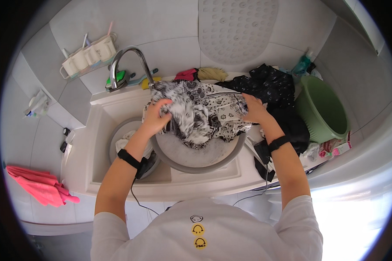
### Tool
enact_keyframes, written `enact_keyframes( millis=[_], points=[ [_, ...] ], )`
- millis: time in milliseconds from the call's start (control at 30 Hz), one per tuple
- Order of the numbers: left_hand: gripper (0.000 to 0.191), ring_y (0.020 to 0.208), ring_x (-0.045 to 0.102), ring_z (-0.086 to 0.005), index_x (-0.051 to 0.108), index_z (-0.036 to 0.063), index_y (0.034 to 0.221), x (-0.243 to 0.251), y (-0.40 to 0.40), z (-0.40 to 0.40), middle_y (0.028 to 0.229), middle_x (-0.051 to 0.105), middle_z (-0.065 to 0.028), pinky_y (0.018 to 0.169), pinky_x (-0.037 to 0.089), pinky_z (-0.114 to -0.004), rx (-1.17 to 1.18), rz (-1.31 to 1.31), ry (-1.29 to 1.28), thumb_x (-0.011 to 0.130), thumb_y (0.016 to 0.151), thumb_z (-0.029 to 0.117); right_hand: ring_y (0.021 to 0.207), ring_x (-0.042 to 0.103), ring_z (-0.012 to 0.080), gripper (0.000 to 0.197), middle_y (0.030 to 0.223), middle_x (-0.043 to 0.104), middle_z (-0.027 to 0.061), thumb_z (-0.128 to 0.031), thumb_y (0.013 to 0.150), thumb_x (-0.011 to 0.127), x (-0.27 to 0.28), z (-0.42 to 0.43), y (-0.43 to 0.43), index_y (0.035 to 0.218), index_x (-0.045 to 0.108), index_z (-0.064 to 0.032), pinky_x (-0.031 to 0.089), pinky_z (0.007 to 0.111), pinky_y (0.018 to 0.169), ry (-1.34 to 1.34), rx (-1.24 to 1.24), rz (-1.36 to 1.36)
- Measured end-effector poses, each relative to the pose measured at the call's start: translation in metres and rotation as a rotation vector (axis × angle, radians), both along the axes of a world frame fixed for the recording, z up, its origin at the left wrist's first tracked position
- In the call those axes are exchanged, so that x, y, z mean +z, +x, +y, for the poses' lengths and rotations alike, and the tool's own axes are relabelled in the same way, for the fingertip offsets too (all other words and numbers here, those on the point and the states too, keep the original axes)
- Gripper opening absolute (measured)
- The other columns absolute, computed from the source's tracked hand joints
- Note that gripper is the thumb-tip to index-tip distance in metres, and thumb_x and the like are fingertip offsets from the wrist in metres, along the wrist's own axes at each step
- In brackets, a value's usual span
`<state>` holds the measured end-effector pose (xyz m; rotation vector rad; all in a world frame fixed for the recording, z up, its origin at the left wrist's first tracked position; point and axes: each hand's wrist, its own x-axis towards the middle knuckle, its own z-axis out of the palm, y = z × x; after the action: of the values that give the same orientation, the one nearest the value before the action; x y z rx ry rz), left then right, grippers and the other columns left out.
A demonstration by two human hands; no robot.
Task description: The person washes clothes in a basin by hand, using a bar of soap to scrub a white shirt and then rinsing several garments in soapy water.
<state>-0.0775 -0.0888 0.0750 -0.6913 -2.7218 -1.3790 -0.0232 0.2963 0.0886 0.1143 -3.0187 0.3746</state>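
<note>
A black-and-white patterned cloth garment [212, 107] spreads over the far side of a round grey basin [196, 169] of cloudy, sudsy water [202, 153]. My left hand [157, 117] grips the garment's left part, where the fabric is blurred and bunched. At the garment's right end, my right hand [255, 109] has hold of the fabric, its fingertips partly hidden by the folds. Left of this basin, a second grey basin [116, 130] stands lower in the white sink [99, 146], with pale wet cloth [125, 142] inside. My left forearm covers part of it.
A chrome faucet [130, 49] arches over the sink's back left. Dark clothes [268, 84] lie on the right counter beside a green plastic tub [323, 111]. A wall rack with white cups [91, 55] hangs at left, above a pink towel [42, 186]. Cables [140, 202] trail from both wrist straps.
</note>
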Motion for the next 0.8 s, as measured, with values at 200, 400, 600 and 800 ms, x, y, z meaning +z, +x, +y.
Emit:
enact_keyframes(
  millis=[200,400,600,800],
  points=[
    [0.111,0.119,0.035,-0.0496,0.010,0.0294,0.143,0.011,0.027,0.046,0.125,0.046,-0.0262,0.096,0.027,-0.057,-0.227,0.049,-0.689,0.077,0.057,0.048,0.112,0.049,0.0375,0.128,0.120,0.047,0.0327,0.005,0.053,0.073,-0.033,0.022,0.003,0.142,-0.014,-0.0241,0.040,0.035,0.094,-0.460,0.114,-0.266],
    [0.106,0.115,0.043,-0.0435,0.020,0.0189,0.140,-0.032,0.006,0.062,0.118,0.053,-0.0237,0.095,0.033,-0.054,-0.362,-0.128,-0.659,0.077,0.057,0.051,0.095,0.057,0.0374,0.084,0.097,0.058,0.0278,0.003,0.067,0.061,-0.081,0.050,-0.025,0.137,0.022,-0.0239,0.046,0.039,0.082,-0.323,-0.017,-0.182],
    [0.055,0.096,0.058,-0.0345,0.057,0.0028,0.112,-0.027,0.001,0.054,0.101,0.061,-0.0216,0.084,0.045,-0.039,-0.366,-0.090,-0.652,0.070,0.067,0.032,0.092,0.056,0.0383,0.016,0.091,0.060,0.0227,-0.015,0.077,0.054,-0.051,0.034,-0.034,0.088,0.062,-0.0071,0.046,0.044,0.080,-0.263,-0.160,0.162],
    [0.039,0.087,0.061,-0.0234,0.053,-0.0005,0.114,0.013,-0.003,0.045,0.091,0.062,-0.0146,0.073,0.049,-0.033,0.206,-0.577,0.154,0.057,0.078,0.015,0.077,0.059,0.0265,0.017,0.086,0.058,0.0155,-0.012,0.087,0.043,0.025,-0.002,-0.053,0.098,0.052,-0.0027,0.046,0.034,0.070,-1.026,-0.183,0.198]
  ],
)
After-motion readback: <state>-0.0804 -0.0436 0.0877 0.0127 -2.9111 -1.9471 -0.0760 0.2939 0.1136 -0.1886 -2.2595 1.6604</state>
